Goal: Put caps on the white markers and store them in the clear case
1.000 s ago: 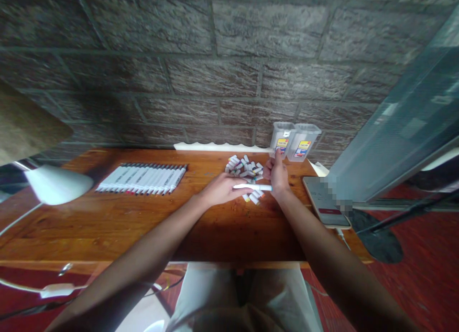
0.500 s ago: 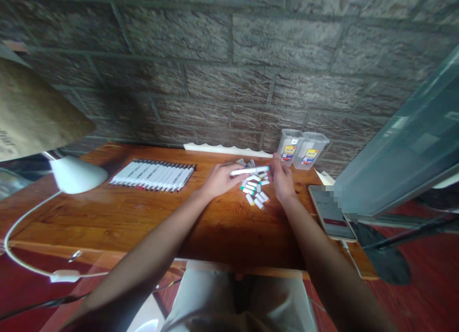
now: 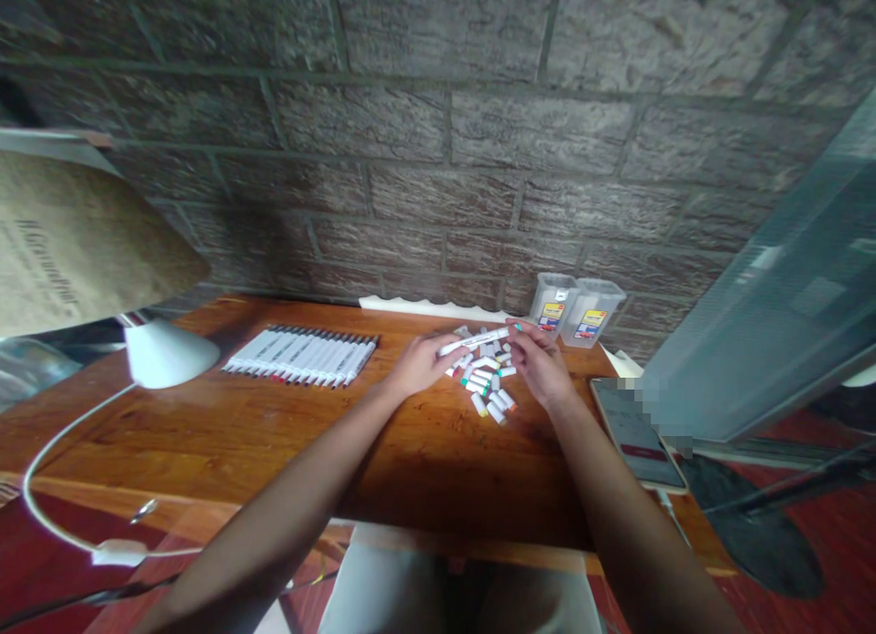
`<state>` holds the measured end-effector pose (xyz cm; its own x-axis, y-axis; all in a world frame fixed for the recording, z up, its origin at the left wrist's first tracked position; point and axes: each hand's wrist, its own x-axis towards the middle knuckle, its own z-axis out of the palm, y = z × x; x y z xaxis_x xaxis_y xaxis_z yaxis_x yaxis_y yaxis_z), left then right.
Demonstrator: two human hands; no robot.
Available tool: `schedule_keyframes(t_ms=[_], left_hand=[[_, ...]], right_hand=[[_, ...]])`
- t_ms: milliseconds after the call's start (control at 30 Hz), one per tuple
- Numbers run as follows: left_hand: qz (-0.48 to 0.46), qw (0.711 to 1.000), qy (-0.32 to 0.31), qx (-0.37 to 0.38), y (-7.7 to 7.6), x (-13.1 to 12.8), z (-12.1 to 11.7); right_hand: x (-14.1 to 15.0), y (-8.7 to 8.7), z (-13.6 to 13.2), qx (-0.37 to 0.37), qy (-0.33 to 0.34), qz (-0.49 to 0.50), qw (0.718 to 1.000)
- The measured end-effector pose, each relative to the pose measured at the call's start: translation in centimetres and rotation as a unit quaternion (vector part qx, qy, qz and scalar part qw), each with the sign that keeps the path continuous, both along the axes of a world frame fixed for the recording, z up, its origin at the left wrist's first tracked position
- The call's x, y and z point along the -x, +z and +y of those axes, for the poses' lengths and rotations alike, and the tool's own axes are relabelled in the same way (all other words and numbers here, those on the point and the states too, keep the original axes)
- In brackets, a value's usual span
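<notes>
My left hand (image 3: 425, 362) is closed around one end of a white marker (image 3: 483, 339), which lies nearly level above the desk. At the marker's other end, the fingers of my right hand (image 3: 542, 365) are pinched, with a teal-green tip showing by them. Whether the cap there is still joined to the marker's body I cannot tell. Beneath and between my hands lies a loose pile of white marker caps (image 3: 496, 406) with coloured ends, green, yellow and orange among them. To the left, several white markers (image 3: 301, 356) with dark ends lie side by side in a row.
Two clear plastic cases (image 3: 592, 313) with yellow labels stand against the stone wall (image 3: 411, 205). A phone (image 3: 636, 433) on a cable lies at the desk's (image 3: 438, 461) right edge. On the left is a lamp (image 3: 168, 353) with a white base and brown shade.
My right hand has moved onto the marker's teal end, where a small gap showed before. The marker now slants a little upward to the right. The whole view has shifted slightly.
</notes>
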<state>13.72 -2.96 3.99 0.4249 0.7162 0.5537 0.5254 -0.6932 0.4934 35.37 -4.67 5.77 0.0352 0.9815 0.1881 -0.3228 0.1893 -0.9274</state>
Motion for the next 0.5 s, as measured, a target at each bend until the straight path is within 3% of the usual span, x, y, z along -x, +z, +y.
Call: schedule_keyframes(t_ms=[300, 500], left_hand=[[0.018, 0.999, -0.024, -0.019, 0.0, 0.0, 0.1], [-0.002, 0.998, 0.013, -0.063, 0.1, 0.6, 0.3]], right_hand=[[1.1, 0.3, -1.6, -0.055, 0.087, -0.037, 0.994], [1.2, 0.2, -1.5, -0.052, 0.07, -0.052, 0.995]])
